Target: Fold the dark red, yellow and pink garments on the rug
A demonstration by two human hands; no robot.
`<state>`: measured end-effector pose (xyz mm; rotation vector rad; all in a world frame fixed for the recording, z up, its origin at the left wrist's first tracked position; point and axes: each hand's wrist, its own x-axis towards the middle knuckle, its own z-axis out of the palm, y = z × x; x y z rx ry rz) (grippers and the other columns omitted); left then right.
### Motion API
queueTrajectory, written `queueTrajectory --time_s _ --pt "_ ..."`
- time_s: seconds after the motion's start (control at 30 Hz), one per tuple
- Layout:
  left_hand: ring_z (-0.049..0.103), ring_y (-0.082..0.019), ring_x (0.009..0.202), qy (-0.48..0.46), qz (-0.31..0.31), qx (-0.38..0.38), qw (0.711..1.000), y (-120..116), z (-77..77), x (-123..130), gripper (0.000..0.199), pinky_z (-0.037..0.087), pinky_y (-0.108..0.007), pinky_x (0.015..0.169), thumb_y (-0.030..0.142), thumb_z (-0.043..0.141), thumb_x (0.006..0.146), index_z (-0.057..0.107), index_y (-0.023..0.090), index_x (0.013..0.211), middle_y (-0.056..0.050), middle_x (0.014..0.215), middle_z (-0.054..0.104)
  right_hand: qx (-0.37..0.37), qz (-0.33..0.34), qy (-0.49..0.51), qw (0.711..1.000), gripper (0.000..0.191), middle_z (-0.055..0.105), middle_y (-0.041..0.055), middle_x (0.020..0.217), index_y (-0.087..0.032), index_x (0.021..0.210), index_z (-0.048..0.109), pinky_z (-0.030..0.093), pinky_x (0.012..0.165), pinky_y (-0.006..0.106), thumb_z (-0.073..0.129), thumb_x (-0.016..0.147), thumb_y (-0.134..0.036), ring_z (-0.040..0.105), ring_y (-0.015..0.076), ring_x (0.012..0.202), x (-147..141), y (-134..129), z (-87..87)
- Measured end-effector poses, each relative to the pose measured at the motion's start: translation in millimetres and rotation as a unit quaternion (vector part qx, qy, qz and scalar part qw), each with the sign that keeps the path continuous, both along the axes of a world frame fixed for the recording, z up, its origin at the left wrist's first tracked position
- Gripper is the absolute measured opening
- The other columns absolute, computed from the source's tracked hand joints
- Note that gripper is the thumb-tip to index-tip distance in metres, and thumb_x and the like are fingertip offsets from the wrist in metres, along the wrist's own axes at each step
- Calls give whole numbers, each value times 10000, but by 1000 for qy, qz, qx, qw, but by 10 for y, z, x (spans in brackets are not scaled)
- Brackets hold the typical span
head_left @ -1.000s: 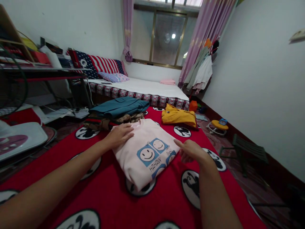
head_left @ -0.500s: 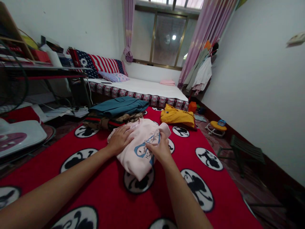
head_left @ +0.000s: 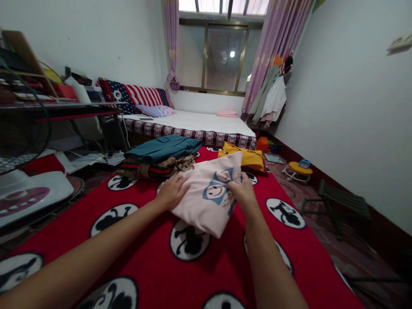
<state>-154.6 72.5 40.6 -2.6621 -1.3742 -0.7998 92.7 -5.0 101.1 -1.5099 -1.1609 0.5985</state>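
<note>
A folded pale pink shirt (head_left: 199, 197) with a blue cartoon print is between my hands above the red blanket (head_left: 154, 266). My right hand (head_left: 243, 191) pinches its right side beside the print, thumb on top, and that side is raised. My left hand (head_left: 174, 191) grips the left edge, its fingers over the cloth and its thumb out of sight. Beyond my left hand lies a folded teal garment (head_left: 164, 146) on top of a brown patterned one (head_left: 154, 168) with a red and dark stripe. A folded yellow garment (head_left: 254, 158) lies behind the shirt, partly covered by it.
A low bed (head_left: 199, 120) stands under the window. At left are a cluttered desk (head_left: 64, 107), a fan (head_left: 22, 133) and a white plastic seat (head_left: 54, 189). A yellow round stool (head_left: 300, 168) and a dark green folding stool (head_left: 343, 199) stand at right.
The pink shirt has moved right and its right side has risen, now overlapping the yellow garment. Both hands have shifted right with it. The left hand has gone from lying flat to gripping the edge.
</note>
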Motion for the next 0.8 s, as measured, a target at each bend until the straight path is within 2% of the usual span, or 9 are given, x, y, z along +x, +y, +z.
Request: queueTrajectory --time_s 0.1,0.17,0.23,0.3,0.43,0.53,0.63,0.7,0.8 --pt "535 -263 1198 -2 -66 -49 997 -41 82 347 513 409 -402 1034 499 359 954 575 181 1295 -128 1299 582 16 -86 -75 993 452 707 56 940 -184 1044 656 482 706 301 636 615 -327 638 241 845 381 -111 211" --pt "552 -264 1180 -23 -95 -75 992 -20 92 574 506 416 -399 1022 518 410 932 594 191 1273 -117 1289 598 -4 -120 -125 985 464 706 53 923 -199 1059 673 467 685 309 619 611 -312 631 246 824 605 -198 287" --pt "573 -260 1147 -78 -111 -97 986 51 55 740 459 426 -393 1003 505 450 916 635 204 1210 -98 1250 630 -29 -134 -151 979 473 706 57 902 -199 1058 686 454 669 315 614 605 -314 626 250 799 737 -270 320" --pt "599 -251 1097 -183 -103 -122 970 166 -25 820 370 435 -382 987 459 497 892 684 220 1105 -72 1169 674 -45 -149 -152 976 454 707 58 859 -188 1016 705 445 653 314 620 591 -326 621 253 777 762 -310 337" --pt "623 -272 1030 -370 -22 -150 916 455 -222 763 286 438 -403 984 378 551 819 716 173 930 -101 1030 715 -7 -176 -86 981 419 706 42 795 -161 921 716 442 627 289 608 542 -303 614 239 755 630 -296 367" --pt "622 -275 1055 -444 16 -144 884 610 -321 650 351 434 -413 999 395 493 835 689 144 981 -129 1047 709 48 -180 -30 982 425 698 24 777 -147 904 706 442 622 279 589 525 -299 603 222 738 546 -236 376" --pt "657 -259 994 -517 31 -155 841 676 -371 591 453 477 -405 948 470 400 879 651 130 1041 -132 977 720 61 -157 -5 986 406 683 11 746 -151 875 705 443 613 275 606 511 -302 590 209 716 528 -82 442" --pt "673 -255 946 -552 32 -168 816 687 -382 589 514 517 -395 871 523 355 891 629 125 1066 -134 948 722 58 -125 -10 990 383 668 5 721 -154 844 701 437 594 264 614 500 -297 576 192 689 521 109 588" --pt "675 -258 925 -608 21 -204 767 674 -372 597 583 544 -369 767 610 374 863 613 123 1076 -140 962 713 47 -56 -40 997 346 634 -17 662 -154 800 688 416 550 243 614 489 -286 539 152 620 478 516 989"
